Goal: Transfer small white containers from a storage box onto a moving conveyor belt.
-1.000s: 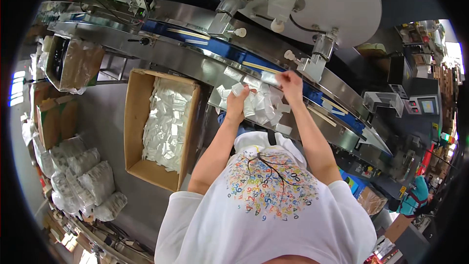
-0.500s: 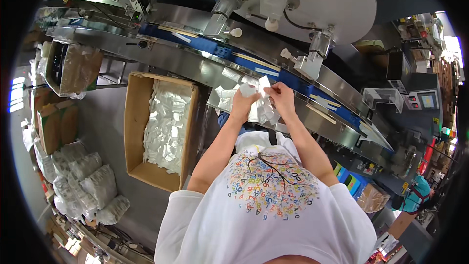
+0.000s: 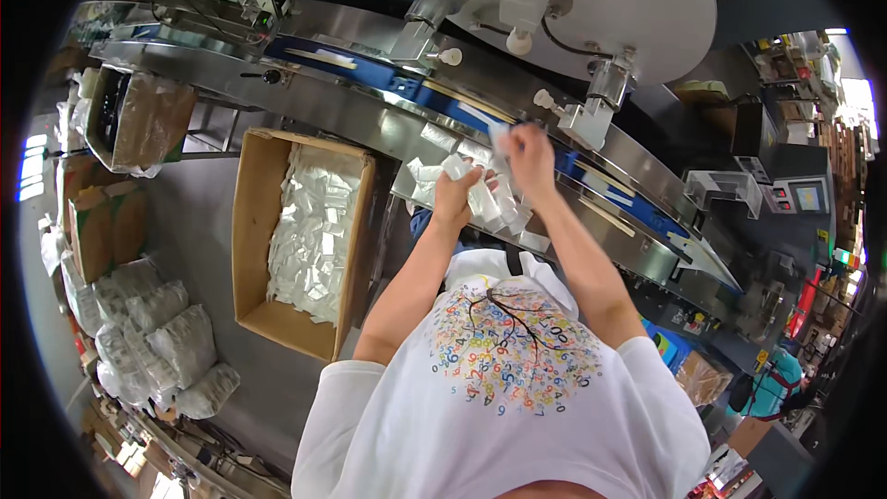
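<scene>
My left hand (image 3: 456, 194) is closed around several small white packets (image 3: 454, 166) above the metal ledge. Its fingers press them together beside a loose pile of like packets (image 3: 423, 176). At the near edge of the blue conveyor belt (image 3: 371, 73) my right hand (image 3: 530, 159), smeared by motion, pinches one white packet (image 3: 500, 137). Pale wooden sticks (image 3: 319, 57) lie along the belt in groups, some with a white strip (image 3: 480, 116) beside them.
On my left stands an open cardboard box (image 3: 248, 249) filled with white packets (image 3: 319, 231). A large round grey machine plate (image 3: 637, 0) overhangs the belt. Clear plastic bags (image 3: 180, 351) are heaped at far left. Another person (image 3: 776, 379) is at far right.
My right hand has moved away from my left, forward to the belt, taking a white packet with it. The left hand stays over the pile. The sticks on the belt have shifted.
</scene>
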A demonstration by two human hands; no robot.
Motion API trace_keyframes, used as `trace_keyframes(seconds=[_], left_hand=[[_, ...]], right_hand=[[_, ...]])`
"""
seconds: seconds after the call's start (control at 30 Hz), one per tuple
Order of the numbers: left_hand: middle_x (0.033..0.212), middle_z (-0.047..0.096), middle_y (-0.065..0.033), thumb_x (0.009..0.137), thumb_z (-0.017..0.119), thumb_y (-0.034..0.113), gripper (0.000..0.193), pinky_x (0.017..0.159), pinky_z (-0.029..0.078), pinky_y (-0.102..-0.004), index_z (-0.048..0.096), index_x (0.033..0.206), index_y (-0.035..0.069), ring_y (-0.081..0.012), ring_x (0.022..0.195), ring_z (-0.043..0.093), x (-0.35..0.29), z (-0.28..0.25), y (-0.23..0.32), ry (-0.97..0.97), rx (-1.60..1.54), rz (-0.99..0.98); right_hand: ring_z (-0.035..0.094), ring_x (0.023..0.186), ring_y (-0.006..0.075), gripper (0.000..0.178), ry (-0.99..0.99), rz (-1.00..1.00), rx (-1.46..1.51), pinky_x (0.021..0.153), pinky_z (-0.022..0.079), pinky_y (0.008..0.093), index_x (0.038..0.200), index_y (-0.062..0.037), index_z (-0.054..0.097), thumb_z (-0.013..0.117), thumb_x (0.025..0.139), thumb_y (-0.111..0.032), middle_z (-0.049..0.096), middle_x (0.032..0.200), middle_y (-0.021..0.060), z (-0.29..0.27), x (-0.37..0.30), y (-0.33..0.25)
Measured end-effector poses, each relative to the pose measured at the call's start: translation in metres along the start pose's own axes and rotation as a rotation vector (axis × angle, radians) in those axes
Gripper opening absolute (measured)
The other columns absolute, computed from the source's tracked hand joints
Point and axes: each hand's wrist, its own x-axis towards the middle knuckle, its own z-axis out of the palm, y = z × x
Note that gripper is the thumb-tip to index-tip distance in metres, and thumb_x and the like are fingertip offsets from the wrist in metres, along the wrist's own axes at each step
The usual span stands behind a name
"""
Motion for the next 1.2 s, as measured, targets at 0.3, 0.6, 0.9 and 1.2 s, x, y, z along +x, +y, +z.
trace_keyframes(seconds=[0.3,0.6,0.9,1.2], left_hand=[[0.090,0.054,-0.0126,0.080,0.054,-0.006,0.023,0.066,0.055,-0.0397,0.045,0.101,0.001,-0.0263,0.079,0.060,0.020,-0.024,0.006,0.082,-0.188,0.217],[0.082,0.063,-0.0116,0.086,0.051,0.008,0.018,0.073,0.047,-0.0295,0.059,0.101,0.001,-0.0173,0.078,0.060,0.026,-0.025,-0.002,0.027,0.393,0.493],[0.076,0.064,-0.0117,0.075,0.062,0.012,0.022,0.062,0.050,-0.0280,0.060,0.093,0.000,-0.0181,0.071,0.063,0.026,-0.029,-0.007,-0.047,0.397,0.359],[0.090,0.057,-0.0112,0.079,0.057,0.013,0.028,0.071,0.052,-0.0347,0.055,0.102,-0.003,-0.0199,0.080,0.059,0.009,-0.010,0.015,-0.059,0.220,-0.028]], right_hand=[[0.054,0.057,0.0109,0.028,-0.623,0.248,0.132,0.054,0.043,0.0268,0.082,-0.0018,0.064,0.069,0.074,-0.028,0.062,0.067,0.0046,0.019,-0.020,0.010],[0.055,0.058,0.0129,0.021,-0.573,0.244,0.205,0.055,0.043,0.0278,0.084,-0.0005,0.064,0.067,0.073,-0.018,0.061,0.065,0.0073,0.020,-0.028,-0.005],[0.059,0.078,0.0245,0.027,-0.190,0.230,-0.362,0.072,0.047,0.0342,0.093,-0.0056,0.061,0.069,0.071,-0.020,0.059,0.087,0.0094,-0.054,0.008,0.045],[0.056,0.083,0.0292,0.011,-0.052,-0.077,-0.148,0.070,0.046,0.0360,0.077,-0.0046,0.062,0.062,0.075,-0.016,0.058,0.082,0.0107,-0.016,0.017,0.022]])
